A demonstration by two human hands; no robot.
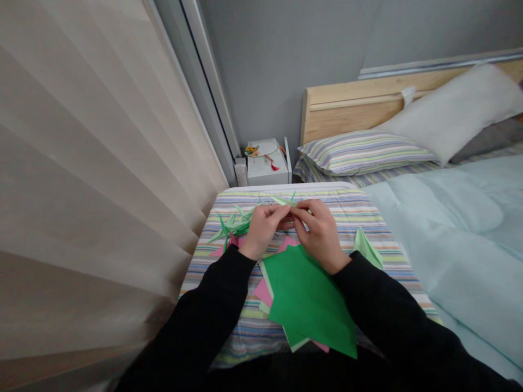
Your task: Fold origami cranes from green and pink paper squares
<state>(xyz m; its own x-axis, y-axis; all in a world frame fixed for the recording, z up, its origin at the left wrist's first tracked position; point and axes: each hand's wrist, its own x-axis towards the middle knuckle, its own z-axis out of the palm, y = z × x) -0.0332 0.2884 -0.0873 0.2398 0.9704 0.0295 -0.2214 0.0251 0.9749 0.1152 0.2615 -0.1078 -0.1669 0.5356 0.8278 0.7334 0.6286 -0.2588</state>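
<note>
My left hand (265,226) and my right hand (318,228) meet over the small table, fingertips pinched together. Between them is a light green folded paper (281,200), its pointed end showing past the fingers; most of it is hidden. Left of my left hand lies a heap of green folded paper cranes (237,224), with some pink among them. Beneath my right wrist a stack of square paper (312,299) is fanned out, dark green on top, pink and light green below. Another light green folded piece (366,249) rests by my right forearm.
A striped cloth (388,231) covers the table. Beyond it, a white cabinet (265,173) holds a hoop, scissors with yellow handles and a red tassel. The bed with a pale blue quilt (461,218) is on the right, a beige curtain (102,163) on the left.
</note>
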